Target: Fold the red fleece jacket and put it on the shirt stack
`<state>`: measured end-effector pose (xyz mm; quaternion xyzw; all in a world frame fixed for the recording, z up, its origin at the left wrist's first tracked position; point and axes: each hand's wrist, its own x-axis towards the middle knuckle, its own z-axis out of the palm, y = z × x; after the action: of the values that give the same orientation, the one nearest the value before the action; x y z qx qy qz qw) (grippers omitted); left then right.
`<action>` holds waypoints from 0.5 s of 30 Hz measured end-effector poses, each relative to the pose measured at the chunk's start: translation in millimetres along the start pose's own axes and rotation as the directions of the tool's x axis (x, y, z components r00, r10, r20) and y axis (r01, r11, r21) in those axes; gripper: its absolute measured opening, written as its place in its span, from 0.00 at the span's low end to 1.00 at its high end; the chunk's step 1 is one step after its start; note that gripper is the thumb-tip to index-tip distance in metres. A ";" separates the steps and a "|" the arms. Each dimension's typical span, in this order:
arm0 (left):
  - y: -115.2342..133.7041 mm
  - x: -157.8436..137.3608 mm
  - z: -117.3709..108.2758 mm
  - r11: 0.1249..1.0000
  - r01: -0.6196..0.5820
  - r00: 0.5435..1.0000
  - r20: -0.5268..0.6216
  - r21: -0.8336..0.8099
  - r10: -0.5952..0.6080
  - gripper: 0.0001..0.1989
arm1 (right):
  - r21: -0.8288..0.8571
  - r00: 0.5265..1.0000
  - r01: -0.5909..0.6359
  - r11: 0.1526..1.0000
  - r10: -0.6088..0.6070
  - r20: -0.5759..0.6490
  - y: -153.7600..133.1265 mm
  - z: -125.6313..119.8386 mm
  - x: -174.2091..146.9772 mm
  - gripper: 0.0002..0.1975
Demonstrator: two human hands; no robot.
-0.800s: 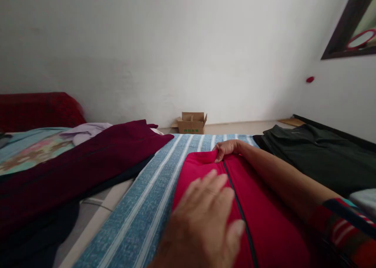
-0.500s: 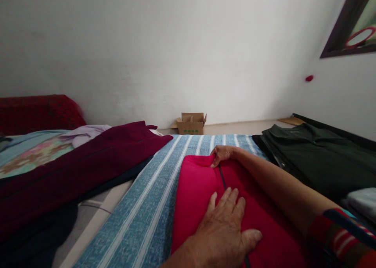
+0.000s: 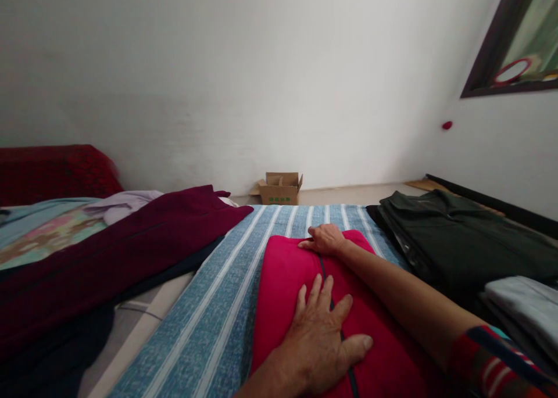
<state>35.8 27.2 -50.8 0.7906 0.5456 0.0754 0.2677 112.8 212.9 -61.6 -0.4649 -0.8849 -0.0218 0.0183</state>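
Note:
A folded pinkish-red garment point(image 3: 279, 287) with a dark seam line running along it lies on the blue-and-white striped cloth point(image 3: 204, 305). My left hand point(image 3: 316, 340) presses flat on its near part, fingers spread and thumb out to the right. At the far edge, my right hand point(image 3: 325, 239) is curled over the fabric, thumb and forefinger closed at the seam. My right forearm crosses the garment's right side and hides part of it.
On the left, maroon trousers point(image 3: 143, 235) lie over dark clothing. Dark green folded clothes point(image 3: 462, 229) and a folded light grey cloth point(image 3: 523, 305) lie on the right. A cardboard box point(image 3: 281, 192) stands open by the wall.
The garment's far right corner now lies spread out past my right hand, which has shifted slightly. My left hand stays flat, a little farther left. The view has turned slightly.

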 end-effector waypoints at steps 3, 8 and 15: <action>-2.5 1.7 0.1 1.000 0.002 1.000 0.000 0.010 -0.002 0.35 | -0.028 0.996 -0.008 1.000 0.006 -0.092 -14.0 -20.9 -16.3 0.25; -2.9 4.5 0.3 0.998 -0.027 0.999 -0.031 0.053 0.029 0.34 | 0.040 0.993 0.047 0.998 -0.043 -0.111 -25.2 -27.9 -53.2 0.26; -1.1 4.8 1.7 0.997 0.002 1.000 -0.017 0.075 -0.001 0.36 | 0.121 0.997 -0.053 0.991 0.059 -0.047 4.2 16.5 -66.9 0.31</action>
<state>37.5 31.2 -53.7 0.7991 0.5507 0.0614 0.2333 154.0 161.2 -81.5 -0.4871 -0.8704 0.0204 0.0690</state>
